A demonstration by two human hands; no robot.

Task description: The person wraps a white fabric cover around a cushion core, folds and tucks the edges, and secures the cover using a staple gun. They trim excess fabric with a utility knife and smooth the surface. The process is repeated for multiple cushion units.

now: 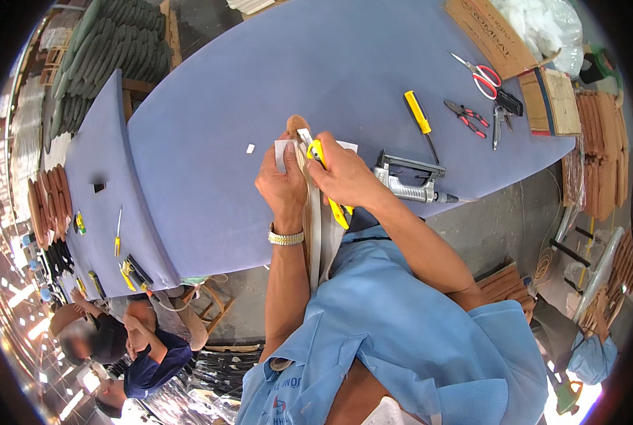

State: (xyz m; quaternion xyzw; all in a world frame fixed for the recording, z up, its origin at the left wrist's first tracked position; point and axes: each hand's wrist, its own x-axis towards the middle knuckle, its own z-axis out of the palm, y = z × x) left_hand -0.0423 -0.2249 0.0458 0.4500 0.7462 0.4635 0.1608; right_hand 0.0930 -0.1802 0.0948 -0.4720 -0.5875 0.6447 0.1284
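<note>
Clasping a yellow plastic utility knife [316, 150] in your right hand [350, 174], you grip a long, narrow brown-and-white piece [315, 225] in your left hand [282, 187], which crosses the blue cloth-covered bench's [210, 177] near edge.

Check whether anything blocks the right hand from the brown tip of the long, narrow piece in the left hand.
Nothing visible does: the right hand holds a slim yellow cutter right by the rounded brown tip.

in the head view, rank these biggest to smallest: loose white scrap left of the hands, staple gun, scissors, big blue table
1. Big blue table
2. Staple gun
3. Scissors
4. Loose white scrap
</note>
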